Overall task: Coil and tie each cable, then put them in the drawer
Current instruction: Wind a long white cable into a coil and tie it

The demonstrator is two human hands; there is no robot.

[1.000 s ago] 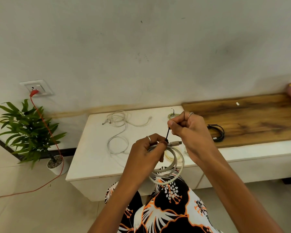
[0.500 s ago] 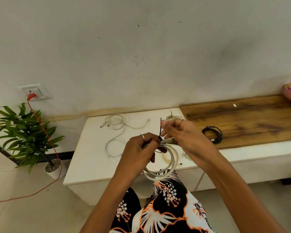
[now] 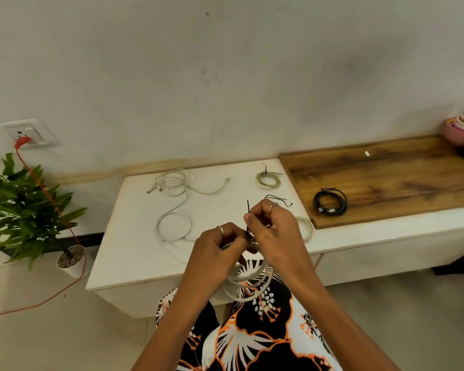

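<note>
Left hand (image 3: 220, 247) grips the white coil (image 3: 252, 283) at its top; right hand (image 3: 275, 227) fingers pinch the black tie (image 3: 248, 210) above the desk (image 3: 134, 236)

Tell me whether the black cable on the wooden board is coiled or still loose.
Coiled. The black cable lies in a tight round bundle on the wooden board; whether a tie binds it, I cannot tell.

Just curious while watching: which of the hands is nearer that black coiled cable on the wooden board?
Right. The right hand is just left of the black coiled cable, pinching a black tie. The left hand is farther left.
</note>
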